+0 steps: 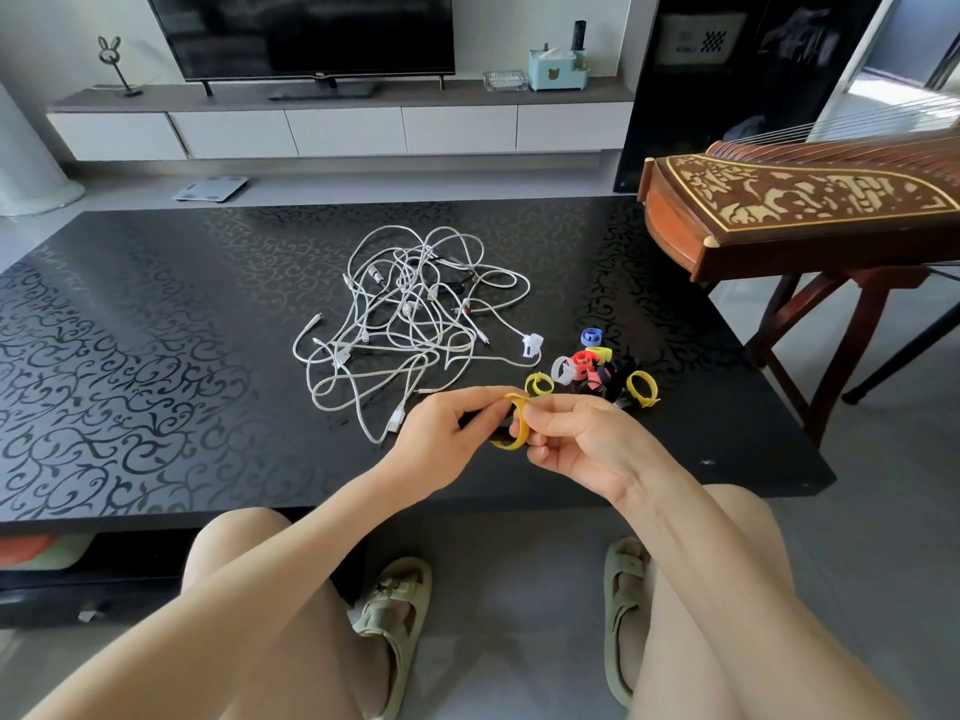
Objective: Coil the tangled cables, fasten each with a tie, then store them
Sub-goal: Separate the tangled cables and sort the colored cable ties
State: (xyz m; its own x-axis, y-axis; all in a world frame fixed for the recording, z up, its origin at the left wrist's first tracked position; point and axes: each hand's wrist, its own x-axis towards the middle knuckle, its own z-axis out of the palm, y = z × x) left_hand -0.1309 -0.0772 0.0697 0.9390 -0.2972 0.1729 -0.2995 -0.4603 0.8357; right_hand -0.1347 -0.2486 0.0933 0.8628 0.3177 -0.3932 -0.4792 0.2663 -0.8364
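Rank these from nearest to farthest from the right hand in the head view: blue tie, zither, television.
From the right hand, pinching a yellow tie:
1. Blue tie, just beyond it on the table.
2. Zither, farther back on the right.
3. Television, across the room at the back.

Living rm, bright daylight. Black glossy desk (156, 356) w/ scroll pattern in front. Behind it, a low white TV unit (343, 129) w/ grey top along a white wall, carrying a flat TV (306, 33), rabbit ornament (111, 59) at left, teal tissue box (553, 70) at right. Grey tile floor (519, 615); scale (210, 189) lying by the unit. At right, a carved wooden zither (805, 210) on a stand, w/ a dark cabinet (727, 96) behind.
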